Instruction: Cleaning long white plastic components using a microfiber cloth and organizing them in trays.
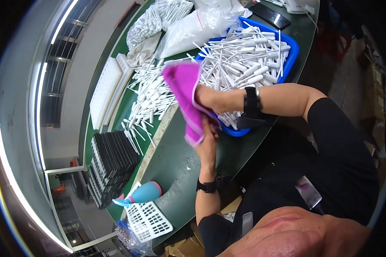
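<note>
A magenta cloth [182, 85] with a pale edge hangs between my two hands above the table. My right hand [208, 97] reaches into its upper part, which covers the fingers; the cloth appears bunched in that hand. Lower down, my left hand [208, 139] is closed on the cloth near its lower end. Below my right wrist stands a blue tray [292, 58] heaped with white plastic sticks [244, 60] that have thick rounded ends and thin stems. More of these sticks lie in a loose pile [150, 96] left of the cloth.
Bags of white parts [197, 32] lie at the back, near a dark phone [269, 16]. White perforated blocks [105, 92] and stacked black trays [113, 152] stand at the left. A blue and pink spray bottle [146, 192] lies on a white grid plate [150, 220] near the table's edge.
</note>
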Demonstrator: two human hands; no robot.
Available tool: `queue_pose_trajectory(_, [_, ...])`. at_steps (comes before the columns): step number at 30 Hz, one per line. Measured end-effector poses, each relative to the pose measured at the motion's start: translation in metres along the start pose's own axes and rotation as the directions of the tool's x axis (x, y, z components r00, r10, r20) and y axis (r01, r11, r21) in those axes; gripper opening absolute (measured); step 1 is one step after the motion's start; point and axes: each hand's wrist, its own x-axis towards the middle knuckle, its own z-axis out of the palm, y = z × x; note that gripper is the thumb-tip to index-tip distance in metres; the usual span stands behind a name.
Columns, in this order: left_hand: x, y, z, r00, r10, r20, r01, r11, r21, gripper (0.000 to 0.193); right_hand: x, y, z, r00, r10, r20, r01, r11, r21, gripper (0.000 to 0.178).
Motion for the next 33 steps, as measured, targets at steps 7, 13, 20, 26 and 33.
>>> queue_pose_trajectory(7, [-0.004, 0.003, -0.055, 0.854, 0.515, -0.067, -0.511, 0.856, 0.076, 0.024, 0.003, -0.002, -0.01, 0.949, 0.003, 0.315, 0.001, 1.0, -0.011, 0.036])
queue_pose_trajectory(13, [0.021, 0.007, -0.058, 0.843, 0.338, -0.419, -0.386, 0.922, -0.033, 0.02, -0.017, -0.005, -0.011, 0.843, 0.311, 0.439, -0.117, 0.903, -0.414, 0.031])
queue_pose_trajectory(20, [0.014, 0.021, -0.062, 0.827, 0.248, -0.504, -0.457, 0.819, -0.347, 0.016, -0.018, -0.008, -0.003, 0.799, 0.337, 0.499, -0.021, 0.843, -0.537, 0.031])
queue_pose_trajectory(26, [0.025, -0.002, -0.059, 0.674, 0.635, -0.379, -0.526, 0.772, 0.357, 0.022, -0.003, 0.015, -0.02, 0.803, 0.039, 0.595, 0.357, 0.767, -0.533, 0.034])
queue_pose_trajectory(33, [0.016, 0.013, -0.079, 0.952, 0.117, -0.282, -0.217, 0.909, -0.356, 0.023, -0.013, 0.003, -0.002, 0.808, 0.336, 0.485, -0.016, 0.834, -0.552, 0.034])
